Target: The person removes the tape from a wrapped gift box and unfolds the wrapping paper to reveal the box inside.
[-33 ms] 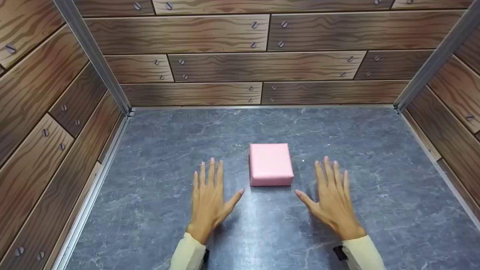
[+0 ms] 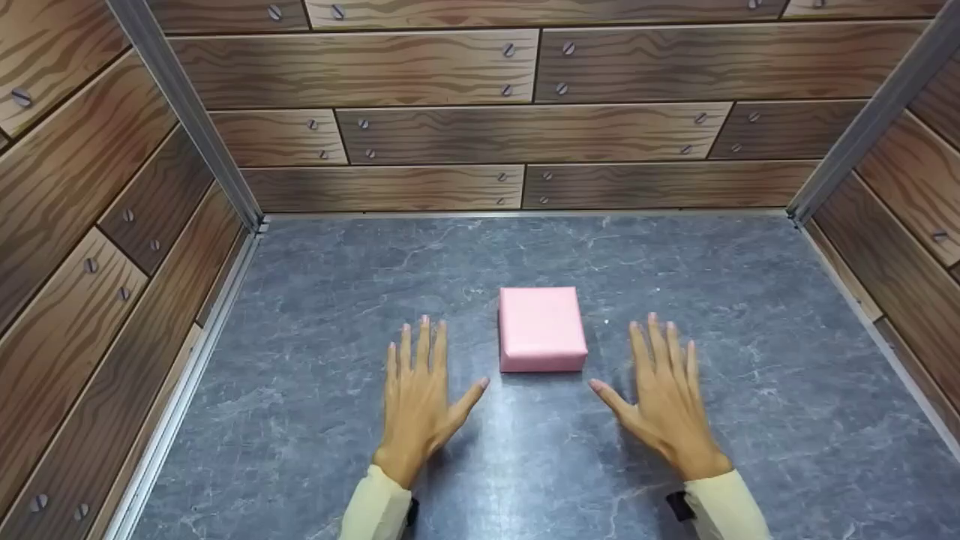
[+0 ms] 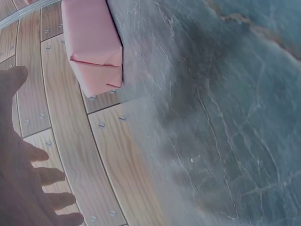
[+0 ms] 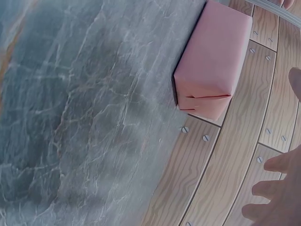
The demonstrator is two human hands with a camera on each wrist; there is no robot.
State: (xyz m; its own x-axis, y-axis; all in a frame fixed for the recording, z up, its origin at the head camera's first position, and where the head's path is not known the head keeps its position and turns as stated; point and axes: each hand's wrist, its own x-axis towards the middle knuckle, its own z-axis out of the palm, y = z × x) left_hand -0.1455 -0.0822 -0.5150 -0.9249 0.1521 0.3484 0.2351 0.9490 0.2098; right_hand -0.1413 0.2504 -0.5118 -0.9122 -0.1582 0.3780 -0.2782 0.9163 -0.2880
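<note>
A pink box [image 2: 541,326], smooth on top, sits on the grey marbled tabletop between the two hands and slightly beyond them. To its left, my left hand [image 2: 417,405] is spread palm down, thumb pointing toward the box's near corner without reaching it. My right hand [image 2: 667,405] mirrors it on the other side, fingers straight and holding nothing. Folded paper seams show on the end of the pink box [image 3: 94,52] in the left wrist view. The right wrist view shows a similar folded end on the pink box [image 4: 211,61].
Wood-plank-patterned walls [image 2: 435,67] enclose the grey tabletop [image 2: 337,262] at the back and both sides. Metal strips [image 2: 195,382] run along the edges, with posts in the back corners. Both forearms wear pale yellow sleeves [image 2: 375,506] with dark bands near the wrists.
</note>
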